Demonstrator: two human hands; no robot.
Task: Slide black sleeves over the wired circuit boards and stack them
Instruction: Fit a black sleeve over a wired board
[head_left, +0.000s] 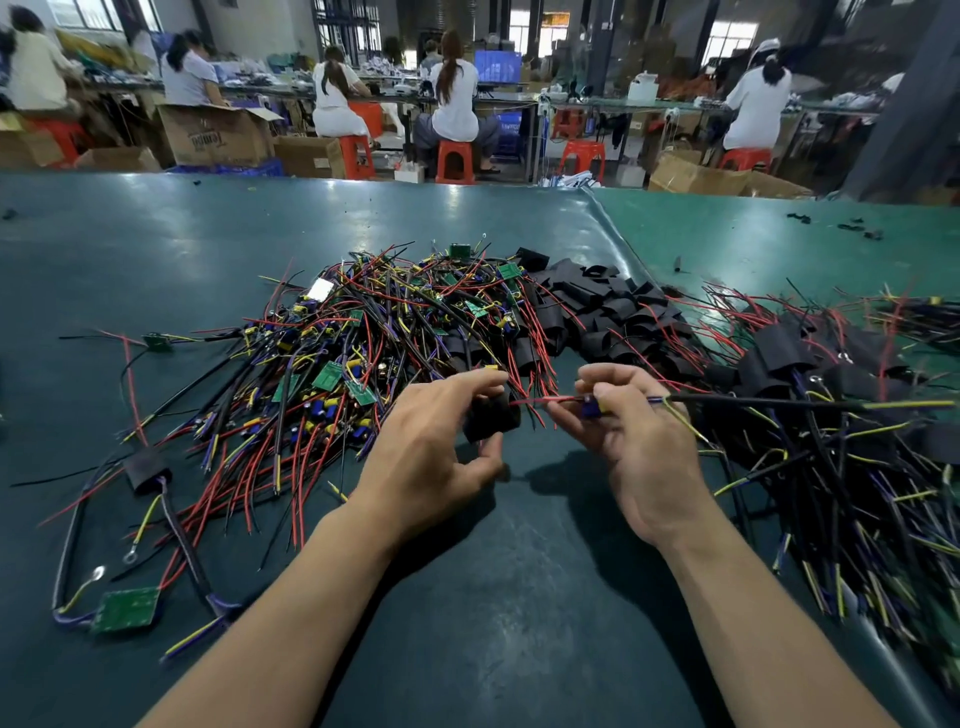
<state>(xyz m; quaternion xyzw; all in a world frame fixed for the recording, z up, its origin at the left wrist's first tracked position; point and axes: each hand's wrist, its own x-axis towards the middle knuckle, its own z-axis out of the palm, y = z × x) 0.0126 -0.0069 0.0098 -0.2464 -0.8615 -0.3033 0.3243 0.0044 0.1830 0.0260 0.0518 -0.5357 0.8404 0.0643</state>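
Head view looked down on a green table (156, 249) strewn with wiring; the left hand (431, 441) gripped a black sleeve (491, 415) between curled fingers and thumb, its open end turned right; just beside it the right hand (639, 436) pinched a wired circuit board (591, 406), red leads pointing left at the sleeve's mouth, black and yellow wires trailing right; whether the leads had entered the sleeve could not be told. Beyond the hands, a tangled heap of bare boards (374, 332) with red, black and yellow wires crowded the middle and spilled toward the left hand; a pile of loose black sleeves (613, 312) lay far right of it; a stack of sleeved boards (810, 395) spread along the right edge, near the right wrist. One green board (127, 608) and one sleeved board (145, 470) lay apart at near left; seated workers (454, 98) on orange stools (457, 161) filled the far background.
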